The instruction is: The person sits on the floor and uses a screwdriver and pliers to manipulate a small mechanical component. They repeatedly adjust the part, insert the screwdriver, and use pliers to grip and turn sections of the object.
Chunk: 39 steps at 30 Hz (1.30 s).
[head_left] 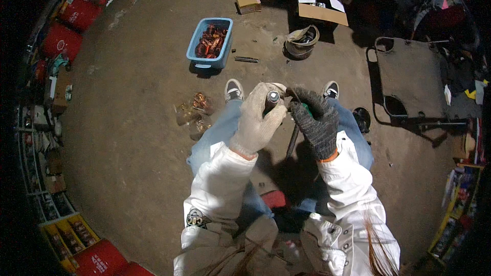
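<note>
Visibly, the left hand (258, 117) has its fingers clamped around a dark cylinder (270, 104), shiny end up between thumb and forefinger; the right hand (319, 123) grips a mostly hidden green item (306, 107).

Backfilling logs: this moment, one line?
left hand, cream knit glove: holds dark shiny-ended cylinder; right hand, grey knit glove: holds partly hidden green item; ahead: blue rectangular plastic tub

1. Your left glove (253, 125) is cream; your right glove (319, 128) is dark gray.
2. Your white jacket (355, 189) has a dark patch (197, 218) on the left sleeve (217, 181).
3. You wear blue jeans (210, 135) and black-and-white shoes (233, 91).
</note>
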Motion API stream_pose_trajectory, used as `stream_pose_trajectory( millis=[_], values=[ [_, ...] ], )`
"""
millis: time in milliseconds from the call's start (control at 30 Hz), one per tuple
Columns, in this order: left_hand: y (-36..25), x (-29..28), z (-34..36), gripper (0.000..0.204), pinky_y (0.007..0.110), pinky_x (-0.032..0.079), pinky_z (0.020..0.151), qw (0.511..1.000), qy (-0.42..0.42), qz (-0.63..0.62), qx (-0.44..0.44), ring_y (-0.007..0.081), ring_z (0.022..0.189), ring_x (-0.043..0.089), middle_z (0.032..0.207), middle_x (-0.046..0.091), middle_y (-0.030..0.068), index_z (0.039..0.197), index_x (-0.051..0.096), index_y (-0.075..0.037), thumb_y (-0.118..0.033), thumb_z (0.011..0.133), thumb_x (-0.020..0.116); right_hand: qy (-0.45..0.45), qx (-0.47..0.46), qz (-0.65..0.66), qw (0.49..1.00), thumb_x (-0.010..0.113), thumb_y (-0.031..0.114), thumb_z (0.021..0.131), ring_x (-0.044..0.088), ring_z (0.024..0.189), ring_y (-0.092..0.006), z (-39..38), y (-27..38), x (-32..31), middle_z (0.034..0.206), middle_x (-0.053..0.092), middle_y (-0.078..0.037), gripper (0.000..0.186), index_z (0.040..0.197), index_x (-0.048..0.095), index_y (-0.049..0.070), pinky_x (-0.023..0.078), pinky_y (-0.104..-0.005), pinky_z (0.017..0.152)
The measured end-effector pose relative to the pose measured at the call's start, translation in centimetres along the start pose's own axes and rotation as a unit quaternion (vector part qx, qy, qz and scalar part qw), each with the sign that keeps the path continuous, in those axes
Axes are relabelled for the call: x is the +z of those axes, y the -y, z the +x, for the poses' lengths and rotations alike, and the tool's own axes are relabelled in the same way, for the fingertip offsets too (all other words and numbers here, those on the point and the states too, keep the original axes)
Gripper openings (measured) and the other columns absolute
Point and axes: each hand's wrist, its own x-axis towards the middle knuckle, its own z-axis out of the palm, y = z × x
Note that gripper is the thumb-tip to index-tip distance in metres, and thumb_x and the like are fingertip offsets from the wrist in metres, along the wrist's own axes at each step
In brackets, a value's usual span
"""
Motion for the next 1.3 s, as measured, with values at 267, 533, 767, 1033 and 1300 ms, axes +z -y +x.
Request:
stream_pose_trajectory(
  millis=[267, 533, 767, 1033, 1300],
  values=[
    [0.7, 0.8, 0.3, 0.037, 0.038, 0.049, 0.082, 0.982, -0.002, 0.138, 0.127, 0.0340, 0.092, 0.059, 0.098, 0.060, 0.0152, 0.107, 0.060, -0.001, 0.006, 0.071, 0.061, -0.013, -0.011, 0.030, 0.999, 0.074, 0.018, 0.081, 0.065, 0.086, -0.0130, 0.0, 0.8, 0.1, 0.099, 0.069, -0.010, 0.034, 0.110, 0.067, 0.003, 0.052, -0.0273, 0.075],
    [-0.8, 0.9, 0.2, 0.042, 0.039, 0.046, 0.088, 0.976, 0.012, 0.186, 0.112, 0.0333, 0.096, 0.060, 0.100, 0.062, 0.0146, 0.109, 0.061, -0.001, 0.005, 0.068, 0.060, 0.024, 0.029, 0.053, 0.998, 0.075, 0.014, 0.081, 0.064, 0.079, -0.0129, 0.9, 0.5, -0.8, 0.089, 0.070, -0.008, 0.027, 0.105, 0.069, 0.003, 0.052, -0.0273, 0.072],
    [-1.4, 0.6, -0.2, 0.045, 0.039, 0.048, 0.084, 0.965, 0.050, 0.224, 0.125, 0.0321, 0.094, 0.061, 0.101, 0.061, 0.0145, 0.113, 0.060, -0.003, 0.002, 0.069, 0.064, 0.019, 0.039, 0.116, 0.992, 0.075, 0.015, 0.080, 0.063, 0.074, -0.0121, 0.8, 0.4, -1.5, 0.079, 0.067, -0.005, 0.022, 0.098, 0.070, 0.003, 0.049, -0.0260, 0.069],
    [-1.4, 0.5, -0.2, 0.045, 0.038, 0.049, 0.082, 0.967, 0.078, 0.225, 0.096, 0.0312, 0.092, 0.062, 0.098, 0.062, 0.0147, 0.118, 0.058, -0.004, -0.004, 0.075, 0.069, 0.094, 0.118, 0.065, 0.986, 0.068, 0.030, 0.086, 0.055, 0.060, -0.0088, 1.9, 0.2, -2.7, 0.067, 0.060, -0.003, 0.027, 0.090, 0.068, 0.003, 0.042, -0.0240, 0.054],
    [-0.8, 0.6, -0.4, 0.041, 0.033, 0.049, 0.081, 0.991, 0.072, 0.106, 0.041, 0.0231, 0.090, 0.062, 0.097, 0.062, 0.0115, 0.118, 0.058, -0.002, -0.004, 0.079, 0.069, 0.121, 0.132, 0.148, 0.973, 0.061, 0.036, 0.089, 0.050, 0.053, -0.0071, 1.9, -0.5, -3.2, 0.062, 0.058, -0.002, 0.033, 0.093, 0.069, 0.004, 0.037, -0.0232, 0.048]
  ],
)
